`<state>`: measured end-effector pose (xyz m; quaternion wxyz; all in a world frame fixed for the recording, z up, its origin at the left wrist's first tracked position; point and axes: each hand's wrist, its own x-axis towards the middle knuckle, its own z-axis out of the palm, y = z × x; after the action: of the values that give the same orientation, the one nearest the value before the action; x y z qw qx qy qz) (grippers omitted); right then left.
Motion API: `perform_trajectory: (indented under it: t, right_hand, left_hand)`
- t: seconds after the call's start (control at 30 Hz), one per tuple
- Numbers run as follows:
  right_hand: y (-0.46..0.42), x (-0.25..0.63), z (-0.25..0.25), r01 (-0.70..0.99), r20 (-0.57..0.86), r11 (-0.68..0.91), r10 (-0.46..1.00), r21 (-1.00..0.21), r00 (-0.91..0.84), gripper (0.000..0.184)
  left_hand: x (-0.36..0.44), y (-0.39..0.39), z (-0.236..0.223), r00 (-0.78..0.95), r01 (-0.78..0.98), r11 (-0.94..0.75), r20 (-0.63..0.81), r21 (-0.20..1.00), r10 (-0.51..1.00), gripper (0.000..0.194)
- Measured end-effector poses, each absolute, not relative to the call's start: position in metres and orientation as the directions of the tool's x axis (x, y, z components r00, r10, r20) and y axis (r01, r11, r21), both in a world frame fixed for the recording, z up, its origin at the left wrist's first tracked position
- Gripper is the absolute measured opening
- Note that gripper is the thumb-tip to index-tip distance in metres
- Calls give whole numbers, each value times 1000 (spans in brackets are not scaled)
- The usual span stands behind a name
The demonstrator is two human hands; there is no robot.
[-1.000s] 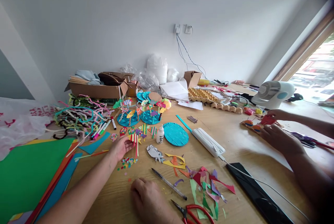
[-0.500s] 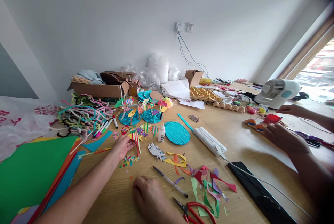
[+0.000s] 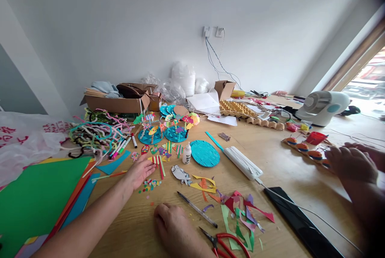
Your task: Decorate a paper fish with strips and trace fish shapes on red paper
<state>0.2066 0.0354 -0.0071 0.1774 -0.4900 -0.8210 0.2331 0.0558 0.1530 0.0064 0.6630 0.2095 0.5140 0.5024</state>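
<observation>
left hand at the striped fish, right hand curled on the table

my left hand (image 3: 141,172) reaches forward with its fingers (image 3: 148,165) stretched out, their tips at the near left edge of the striped fish (image 3: 156,160). i cannot tell whether they pinch it or only touch it. the fish is left of the glue bottle (image 3: 187,154), with coloured strips at its right end pointing toward me. my right hand (image 3: 172,221) rests curled on the table (image 3: 129,226), knuckles up; its fingertips are hidden, so i cannot tell if it holds anything.

just below the left hand lie paper dots (image 3: 151,185). behind the striped fish, small paper fish (image 3: 144,150) lie in a loose row. right of the glue bottle, nearly against it, is a blue disc (image 3: 205,153); the grey fish (image 3: 180,174) lies in front of them.

close to my right hand are a pen (image 3: 197,209), set aslant, and red-handled pliers (image 3: 213,240), with paper scraps (image 3: 240,218) beyond.

farther left, coloured sheets (image 3: 39,194) lie stacked, with markers (image 3: 123,146) and a tangle of pipe cleaners (image 3: 99,132) behind them. farther right are a white box (image 3: 243,162) with a cord and a black slab (image 3: 300,218).

at the far right another person's hands (image 3: 350,164) are at an egg-carton strip (image 3: 302,146), near a red cup (image 3: 317,138) and a fan (image 3: 325,107).
</observation>
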Motion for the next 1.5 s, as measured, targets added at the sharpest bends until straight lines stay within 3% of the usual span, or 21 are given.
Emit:
perform_trajectory:
  t: [0.53,0.93,1.27,1.5]
  right_hand:
    - [36,208,-7,716,68,398,894,-573,-443,16]
    - [34,208,-6,724,87,434,882,-537,-464,17]
    - [27,204,0,666,130,543,815,-511,-564,14]
    - [19,217,21,730,40,529,820,-432,-571,27]
  left_hand:
    - [41,147,16,-18,-355,458,-496,815,868,21]
    - [16,96,55,55,-152,256,-250,955,967,15]
    - [-10,48,39,-103,71,25,-18,997,995,31]
    - [-30,30,40,-263,21,32,-25,999,965,44]
